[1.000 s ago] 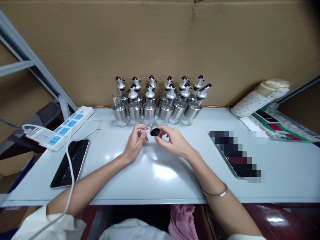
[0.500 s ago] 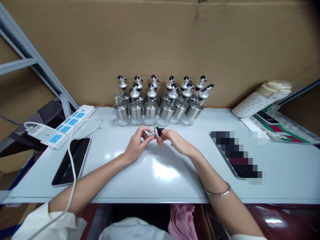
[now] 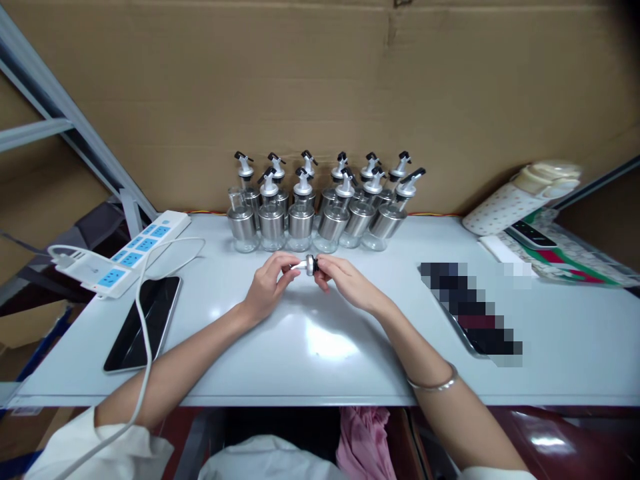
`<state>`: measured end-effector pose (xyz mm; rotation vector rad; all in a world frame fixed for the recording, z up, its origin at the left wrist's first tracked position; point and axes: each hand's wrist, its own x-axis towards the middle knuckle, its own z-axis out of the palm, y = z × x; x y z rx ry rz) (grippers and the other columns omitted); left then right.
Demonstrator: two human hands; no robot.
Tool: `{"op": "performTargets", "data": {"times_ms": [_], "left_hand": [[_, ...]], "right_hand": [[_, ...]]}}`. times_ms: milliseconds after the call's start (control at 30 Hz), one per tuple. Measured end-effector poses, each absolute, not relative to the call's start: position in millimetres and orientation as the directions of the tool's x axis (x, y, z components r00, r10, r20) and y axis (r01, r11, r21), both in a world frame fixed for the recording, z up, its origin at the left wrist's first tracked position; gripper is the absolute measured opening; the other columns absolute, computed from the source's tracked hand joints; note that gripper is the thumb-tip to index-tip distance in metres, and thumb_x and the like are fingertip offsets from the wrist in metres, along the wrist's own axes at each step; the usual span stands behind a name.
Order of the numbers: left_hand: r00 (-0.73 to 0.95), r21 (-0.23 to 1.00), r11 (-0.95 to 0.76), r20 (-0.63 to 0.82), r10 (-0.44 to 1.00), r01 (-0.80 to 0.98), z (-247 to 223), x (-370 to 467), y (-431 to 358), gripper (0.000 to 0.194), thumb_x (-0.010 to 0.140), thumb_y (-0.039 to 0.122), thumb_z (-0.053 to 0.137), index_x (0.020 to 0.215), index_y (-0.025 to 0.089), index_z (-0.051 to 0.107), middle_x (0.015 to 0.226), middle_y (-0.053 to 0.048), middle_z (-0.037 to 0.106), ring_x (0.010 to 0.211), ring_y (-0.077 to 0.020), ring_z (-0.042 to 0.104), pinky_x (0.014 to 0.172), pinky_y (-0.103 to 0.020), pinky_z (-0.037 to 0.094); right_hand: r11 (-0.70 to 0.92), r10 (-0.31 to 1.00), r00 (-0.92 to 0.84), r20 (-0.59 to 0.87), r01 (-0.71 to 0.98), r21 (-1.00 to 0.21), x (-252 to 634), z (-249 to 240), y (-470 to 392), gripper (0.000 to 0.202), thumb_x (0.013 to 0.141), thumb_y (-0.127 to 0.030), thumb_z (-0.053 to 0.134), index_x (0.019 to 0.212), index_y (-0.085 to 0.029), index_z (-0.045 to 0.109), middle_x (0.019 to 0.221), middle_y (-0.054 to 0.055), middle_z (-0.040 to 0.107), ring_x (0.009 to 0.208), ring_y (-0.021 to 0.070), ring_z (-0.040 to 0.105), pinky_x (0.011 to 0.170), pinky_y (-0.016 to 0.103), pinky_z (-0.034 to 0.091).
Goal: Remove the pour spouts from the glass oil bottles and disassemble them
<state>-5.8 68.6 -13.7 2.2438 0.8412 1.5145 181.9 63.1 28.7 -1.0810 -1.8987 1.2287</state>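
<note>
Between my two hands, just in front of the bottles, is a bottle pourer [image 3: 310,265] with a silver collar and a black stopper end, lying about level. The fingers of my left hand [image 3: 264,288] pinch its spout side. My right hand [image 3: 349,284] has its fingers closed round the black end. Behind them stand glass oil bottles [image 3: 301,223] with steel sleeves in two rows, most topped by silver pourers with black levers. At the front left, one bottle [image 3: 243,228] shows a bare glass neck.
On the left lie a white power strip [image 3: 145,245], a tablet [image 3: 145,323] and a white cable [image 3: 141,300] running over my left forearm. To the right are a blurred-out phone-like device [image 3: 470,310] and a dotted flask [image 3: 520,197]. Cardboard [image 3: 320,73] closes the back.
The pourer has turned from a slant to nearly level. My left hand has shifted slightly left with its fingers closed on the spout side; my right hand keeps the black end.
</note>
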Motion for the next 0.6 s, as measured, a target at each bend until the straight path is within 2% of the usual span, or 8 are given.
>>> {"op": "performTargets", "data": {"times_ms": [100, 200, 300, 433, 600], "left_hand": [[0.297, 0.527, -0.785, 0.731, 0.614, 0.327, -13, -6, 67, 0.019, 0.093, 0.035, 0.048, 0.099, 0.019, 0.058, 0.09, -0.004, 0.062, 0.07, -0.011, 0.057, 0.067, -0.024, 0.048], [0.388, 0.439, -0.816, 0.725, 0.569, 0.377, -11, -8, 68, 0.026, 0.091, 0.041, 0.051, 0.102, 0.019, 0.059, 0.093, -0.006, 0.066, 0.072, -0.013, 0.06, 0.069, -0.027, 0.048], [0.453, 0.242, -0.852, 0.762, 0.463, 0.465, -6, -13, 72, 0.021, 0.092, 0.035, 0.052, 0.103, 0.019, 0.061, 0.091, -0.006, 0.071, 0.076, -0.0149, 0.065, 0.073, -0.029, 0.044], [0.504, -0.026, -0.839, 0.809, 0.302, 0.544, 4, -20, 76, 0.014, 0.092, 0.028, 0.053, 0.1, 0.019, 0.062, 0.086, -0.004, 0.074, 0.071, -0.0135, 0.068, 0.074, -0.029, 0.039], [0.532, -0.166, -0.851, 0.834, 0.149, 0.499, 18, -21, 72, 0.014, 0.092, 0.021, 0.055, 0.104, 0.015, 0.057, 0.082, -0.004, 0.074, 0.066, -0.0107, 0.067, 0.074, -0.028, 0.035]], "right_hand": [[0.242, 0.892, -0.445, 0.087, 0.306, -0.921, 181, 25, 63, 0.04, 0.093, -0.042, 0.031, 0.062, -0.019, 0.041, 0.058, -0.003, 0.044, 0.059, 0.0113, 0.044, 0.065, 0.027, 0.035], [0.228, 0.917, -0.386, 0.099, 0.304, -0.925, 180, 21, 63, 0.044, 0.091, -0.05, 0.033, 0.058, -0.02, 0.037, 0.053, -0.005, 0.037, 0.051, 0.0094, 0.035, 0.055, 0.025, 0.029], [0.247, 0.928, -0.344, 0.145, 0.272, -0.93, 177, 19, 62, 0.045, 0.088, -0.055, 0.038, 0.058, -0.02, 0.035, 0.052, -0.005, 0.034, 0.049, 0.0084, 0.03, 0.051, 0.024, 0.026], [0.225, 0.934, -0.324, 0.148, 0.212, -0.951, 173, 22, 61, 0.041, 0.083, -0.055, 0.046, 0.062, -0.02, 0.043, 0.051, -0.006, 0.038, 0.049, 0.0083, 0.035, 0.051, 0.023, 0.029], [0.19, 0.946, -0.276, 0.169, 0.051, -0.98, 166, 25, 56, 0.038, 0.077, -0.053, 0.054, 0.062, -0.019, 0.047, 0.047, -0.006, 0.04, 0.044, 0.0071, 0.033, 0.046, 0.022, 0.028]]}}
